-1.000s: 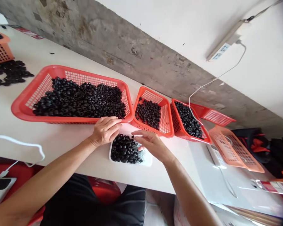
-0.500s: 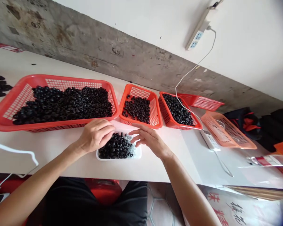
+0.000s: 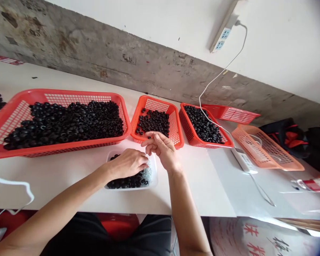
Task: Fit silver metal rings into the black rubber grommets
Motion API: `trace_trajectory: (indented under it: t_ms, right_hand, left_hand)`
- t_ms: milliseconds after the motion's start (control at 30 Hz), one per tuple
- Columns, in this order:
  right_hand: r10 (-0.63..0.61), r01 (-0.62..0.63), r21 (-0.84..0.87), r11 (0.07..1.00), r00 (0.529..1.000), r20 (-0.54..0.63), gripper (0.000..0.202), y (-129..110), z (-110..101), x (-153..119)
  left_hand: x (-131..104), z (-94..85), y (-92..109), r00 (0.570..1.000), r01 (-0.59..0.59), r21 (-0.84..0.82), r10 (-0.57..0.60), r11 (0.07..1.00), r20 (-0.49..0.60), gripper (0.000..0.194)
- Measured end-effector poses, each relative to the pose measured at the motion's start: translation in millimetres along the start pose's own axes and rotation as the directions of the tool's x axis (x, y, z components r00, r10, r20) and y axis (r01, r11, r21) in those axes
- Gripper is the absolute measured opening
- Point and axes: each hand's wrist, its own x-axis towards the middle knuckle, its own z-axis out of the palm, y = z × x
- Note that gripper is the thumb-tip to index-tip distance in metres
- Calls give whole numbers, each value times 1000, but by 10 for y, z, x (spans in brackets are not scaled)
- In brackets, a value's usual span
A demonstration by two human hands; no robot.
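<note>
A small white plastic box (image 3: 155, 177) holds black ring-like parts (image 3: 130, 182) and tiny clear beads (image 3: 147, 174). Over this box, my left hand (image 3: 129, 163) has its fingers curled down beside the clear beads; whatever is in them is hidden. My right hand (image 3: 162, 149) is raised at the box's far right edge, in front of the middle red basket (image 3: 179, 137). Its thumb presses against its fingers. Anything pinched there is too small to make out.
A large red basket (image 3: 69, 145) of black parts stands at the left, and another red basket (image 3: 185, 128) of them at the right. A white cable (image 3: 202, 92) hangs across it. An orange basket (image 3: 285, 163) and a white power strip (image 3: 242, 160) lie farther right.
My left hand has moved right and down over the box, near the clear beads. My right hand has risen slightly, and its spread fingers have closed together.
</note>
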Motion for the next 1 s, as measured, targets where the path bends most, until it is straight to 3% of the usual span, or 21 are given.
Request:
trace_trajectory:
  t_ms: [133, 200, 267, 333, 400, 467, 533, 667, 800, 900, 1000]
  right_hand:
    - [-62, 61, -15, 998, 996, -72, 40, 210, -6, 49]
    - [-115, 110, -79, 991, 990, -76, 38, 266, -14, 16]
    - [-197, 182, -212, 960, 979, -50, 36, 283, -20, -33]
    - [-295, 289, -416, 862, 954, 51, 38, 287, -22, -69]
    - [-383, 430, -598, 677, 899, 213, 45, 305, -19, -79]
    - [-438, 557, -668, 493, 823, 363, 56, 339, -13, -67]
    - [-469, 631, -661, 407, 765, 442, 66, 374, -5, -54]
    - [-467, 672, -643, 367, 731, 498, 79, 411, 21, -64]
    - [-472, 645, -638, 421, 756, 453, 84, 400, 28, -91]
    - [-487, 605, -620, 500, 788, 376, 76, 358, -4, -98]
    - [-499, 586, -621, 521, 799, 336, 59, 307, -43, -97]
  left_hand:
    - [-19, -28, -79, 979, 124, -267, -161, 956, -122, 8]
    - [-25, -50, -101, 944, 157, -482, -275, 862, -183, 8]
    - [-36, -86, -121, 920, 158, -699, -361, 698, -152, 15]
    - [-57, -128, -145, 931, 158, -845, -362, 511, -45, 22]
    - [-83, -160, -175, 949, 180, -912, -308, 368, 63, 27]
    - [-108, -169, -206, 956, 206, -941, -263, 270, 134, 33]
    - [-124, -155, -230, 955, 217, -960, -243, 179, 170, 37]
    - [-113, -109, -238, 946, 209, -975, -270, 74, 182, 34]
    - [-87, -103, -232, 927, 191, -981, -336, 34, 169, 23]
    - [-89, -119, -237, 909, 194, -981, -376, 2, 179, 19]
    - [-101, -131, -239, 896, 189, -982, -404, -24, 183, 16]
